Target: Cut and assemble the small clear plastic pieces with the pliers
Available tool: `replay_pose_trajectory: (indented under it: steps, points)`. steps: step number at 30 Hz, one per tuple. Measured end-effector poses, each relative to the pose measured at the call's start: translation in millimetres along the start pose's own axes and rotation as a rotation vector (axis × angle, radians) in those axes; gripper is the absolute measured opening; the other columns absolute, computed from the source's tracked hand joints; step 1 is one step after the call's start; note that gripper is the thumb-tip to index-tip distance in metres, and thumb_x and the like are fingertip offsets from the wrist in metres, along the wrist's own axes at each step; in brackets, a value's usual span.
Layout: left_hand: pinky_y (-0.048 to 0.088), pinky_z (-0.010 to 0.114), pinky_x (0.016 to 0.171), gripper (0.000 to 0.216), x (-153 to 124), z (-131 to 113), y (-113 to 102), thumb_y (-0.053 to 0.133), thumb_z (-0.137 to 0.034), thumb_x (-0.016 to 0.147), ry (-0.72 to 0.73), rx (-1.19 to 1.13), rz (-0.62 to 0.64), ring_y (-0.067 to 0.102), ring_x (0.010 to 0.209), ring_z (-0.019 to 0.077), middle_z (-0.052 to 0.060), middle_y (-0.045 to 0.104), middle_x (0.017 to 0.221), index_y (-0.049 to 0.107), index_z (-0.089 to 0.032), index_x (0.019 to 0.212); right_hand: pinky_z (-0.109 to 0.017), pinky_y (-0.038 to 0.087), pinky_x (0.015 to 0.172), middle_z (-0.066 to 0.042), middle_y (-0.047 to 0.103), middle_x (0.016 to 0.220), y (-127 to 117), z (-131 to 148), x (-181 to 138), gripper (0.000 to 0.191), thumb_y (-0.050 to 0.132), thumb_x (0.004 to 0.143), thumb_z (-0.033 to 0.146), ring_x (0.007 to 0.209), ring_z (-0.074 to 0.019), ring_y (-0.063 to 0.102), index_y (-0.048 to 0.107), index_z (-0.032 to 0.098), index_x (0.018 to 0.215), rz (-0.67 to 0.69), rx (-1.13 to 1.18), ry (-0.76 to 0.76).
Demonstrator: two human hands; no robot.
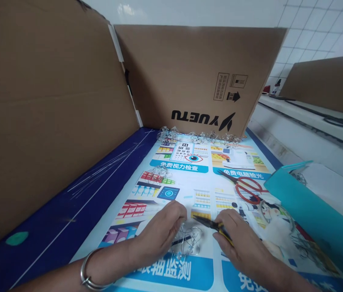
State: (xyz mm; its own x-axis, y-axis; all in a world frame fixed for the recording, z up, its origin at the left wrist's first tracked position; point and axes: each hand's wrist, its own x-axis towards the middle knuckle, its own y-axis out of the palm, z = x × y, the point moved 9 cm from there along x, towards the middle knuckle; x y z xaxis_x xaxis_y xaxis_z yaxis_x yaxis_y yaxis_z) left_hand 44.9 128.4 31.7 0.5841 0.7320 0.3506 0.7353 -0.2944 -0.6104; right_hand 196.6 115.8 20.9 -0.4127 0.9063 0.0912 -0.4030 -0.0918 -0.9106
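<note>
Silver wire cluster [191, 240], one, with small clear beads and a dark strip across it: on the printed sheet [217, 263] covering the surface, beneath and just beside the left hand.

Left hand [166, 227]: fingers bent, tips together at the cluster's upper edge; whether a strand is pinched between them cannot be told. Silver bangle [86, 272] at the wrist.

Right hand [241, 239]: fingers clamped on long-nose pliers [207, 222] with yellow-and-black handles; jaws pointing toward the left fingertips, just beside them.

Turquoise box [314, 215], open-topped, pale inside: at right, edge near the scissors. Contents seen: one small wire coil [298, 177], close to the far corner; remainder of the interior partly out of frame.

Alongside the box, on the sheet: loose wire coil [290, 219] and a tangled wire bundle [308, 245]. Red-handled scissors [249, 190], blades toward the far left.

Additional wire clusters: one group [159, 174] left of centre; a row [202, 138] along the foot of the cardboard panel [196, 73] marked YUETU, upside down. Second cardboard panel [43, 101], plain, upright at left.

Straight wire lengths [104, 168], several, on the dark blue border.
</note>
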Motion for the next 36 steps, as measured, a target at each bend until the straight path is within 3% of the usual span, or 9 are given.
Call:
replay_pose_trajectory:
  steps: [5,11,36]
  points:
    - [0.038,0.03,0.067,0.013,-1,-5,-1,0.029,-0.012,0.088,0.04,0.05,-0.014,0.043,0.076,0.0161,0.005,0.048,0.084,0.042,-0.017,0.088,-0.036,0.043,0.078,-0.008,0.05,0.1,2,7,-2,0.017,0.042,0.084,0.022,0.093,-0.0207,0.046,0.046,0.02,0.1,-0.01,0.069,-0.039]
    - [0.037,0.03,0.063,0.014,-1,3,4,0.03,-0.014,0.087,-0.008,0.155,-0.002,0.042,0.069,0.0158,0.005,0.048,0.077,0.043,-0.016,0.084,-0.034,0.043,0.081,-0.007,0.051,0.102,-2,23,-2,0.02,0.044,0.084,0.021,0.095,-0.0194,0.046,0.047,0.022,0.104,-0.051,0.123,-0.135]
    - [0.039,0.03,0.063,0.013,2,-10,7,0.03,-0.01,0.086,0.109,0.181,0.042,0.045,0.07,0.0165,0.006,0.051,0.078,0.041,-0.016,0.083,-0.037,0.044,0.077,-0.008,0.055,0.09,-3,35,-7,0.021,0.044,0.084,0.022,0.086,-0.0203,0.049,0.055,0.019,0.101,-0.107,-0.081,-0.213]
